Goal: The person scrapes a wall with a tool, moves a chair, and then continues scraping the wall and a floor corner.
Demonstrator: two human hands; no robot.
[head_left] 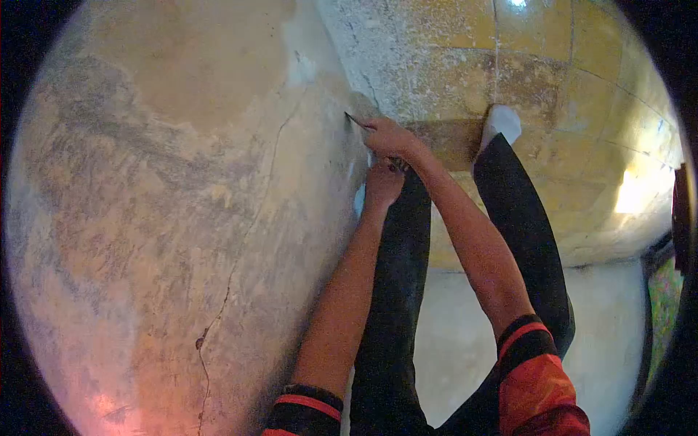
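Head view: the plastered wall (pixel 182 240) filling the left side is blotched in tan, grey and white. A thin crack (pixel 230 280) runs down it, with a small chipped spot (pixel 200 343) low along its length. A reddish glow lies on the wall at lower left.

The yellow tiled floor (pixel 596 109) takes up the upper right, its joints dark and its area near the wall mottled with whitish residue. A bright patch of light (pixel 643 190) falls on it at right, near a dark upright piece (pixel 681 218). A pale, smooth surface (pixel 458 327) lies below the tiles.

Two black trouser legs (pixel 396 305) cross the floor and obstruct part of it; a white sock (pixel 503 125) shows beyond one of them.

The right hand (pixel 390 139) pinches a thin dark tool (pixel 356 120) between its fingers, the point directed at the wall; contact cannot be confirmed. The left hand (pixel 385 182), just below, has its fingers curled in; whether they grip anything cannot be told.
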